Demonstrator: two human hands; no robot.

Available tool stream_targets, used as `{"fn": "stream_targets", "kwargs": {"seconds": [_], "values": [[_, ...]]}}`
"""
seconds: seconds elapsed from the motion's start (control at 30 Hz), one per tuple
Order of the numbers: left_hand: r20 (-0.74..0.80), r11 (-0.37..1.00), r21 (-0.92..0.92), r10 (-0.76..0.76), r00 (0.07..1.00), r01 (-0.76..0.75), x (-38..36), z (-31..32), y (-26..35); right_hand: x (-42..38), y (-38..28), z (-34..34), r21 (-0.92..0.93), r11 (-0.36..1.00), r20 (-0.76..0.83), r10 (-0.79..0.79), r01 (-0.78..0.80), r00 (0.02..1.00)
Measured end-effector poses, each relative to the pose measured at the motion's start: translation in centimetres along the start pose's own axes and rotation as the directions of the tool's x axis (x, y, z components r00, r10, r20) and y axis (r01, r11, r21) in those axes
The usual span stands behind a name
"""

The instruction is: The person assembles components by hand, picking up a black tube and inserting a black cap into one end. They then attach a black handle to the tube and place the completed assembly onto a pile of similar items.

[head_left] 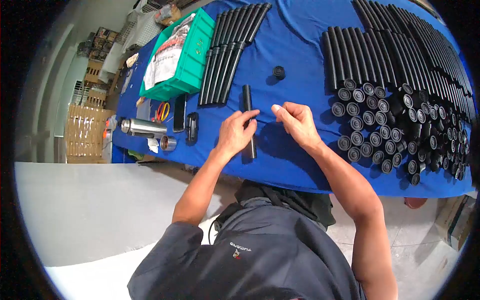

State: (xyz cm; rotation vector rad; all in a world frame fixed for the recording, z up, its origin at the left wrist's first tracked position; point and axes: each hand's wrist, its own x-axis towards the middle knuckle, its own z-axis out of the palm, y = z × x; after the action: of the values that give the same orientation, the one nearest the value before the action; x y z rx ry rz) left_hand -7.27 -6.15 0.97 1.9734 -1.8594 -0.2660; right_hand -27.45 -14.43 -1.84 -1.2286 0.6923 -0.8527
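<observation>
A straight black tube lies on the blue cloth, pointing away from my body. My left hand is closed on its middle, with the index finger across it and the thumb alongside. To the right, my right hand is held apart from the tube, its fingers curled and the thumb pressed towards them. Whatever those fingers may hold is hidden. Beyond both hands a single round black cap sits on the cloth.
Many round black caps stand at the right, below long rows of black tubes. More ribbed black tubes lie at the back left, beside a green crate. A steel flask, scissors and a black case are at left.
</observation>
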Motion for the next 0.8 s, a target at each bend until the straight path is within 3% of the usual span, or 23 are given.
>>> {"fn": "stream_targets", "kwargs": {"seconds": [0.27, 0.53, 0.63, 0.73, 0.8], "values": [[-0.049, 0.992, 0.123, 0.007, 0.999, -0.001, 7.0, 1.9, -2.1, 0.2, 0.1, -0.1, 0.032, 0.999, -0.011, 0.011, -0.011, 1.000], [0.015, 0.990, 0.137, 0.012, 1.000, -0.014, 9.1, 2.5, -1.4, 0.7, 0.4, -0.4, 0.031, 0.999, -0.014, 0.036, -0.036, 0.999], [-0.011, 0.993, 0.099, 0.067, 0.998, -0.065, 9.5, 1.8, -0.8, 0.4, -0.3, -0.4, 0.049, 0.998, -0.009, 0.043, -0.043, 0.999], [-0.138, 0.989, 0.122, 0.102, 0.985, -0.085, 10.9, 0.6, 0.7, 0.7, 0.7, -0.5, 0.049, 0.998, -0.019, 0.036, -0.035, 0.999], [-0.042, 0.997, 0.060, 0.049, 0.998, -0.046, 12.0, -0.3, 2.0, 1.0, 1.4, -0.2, 0.058, 0.998, -0.029, -0.007, 0.009, 1.000]]}}
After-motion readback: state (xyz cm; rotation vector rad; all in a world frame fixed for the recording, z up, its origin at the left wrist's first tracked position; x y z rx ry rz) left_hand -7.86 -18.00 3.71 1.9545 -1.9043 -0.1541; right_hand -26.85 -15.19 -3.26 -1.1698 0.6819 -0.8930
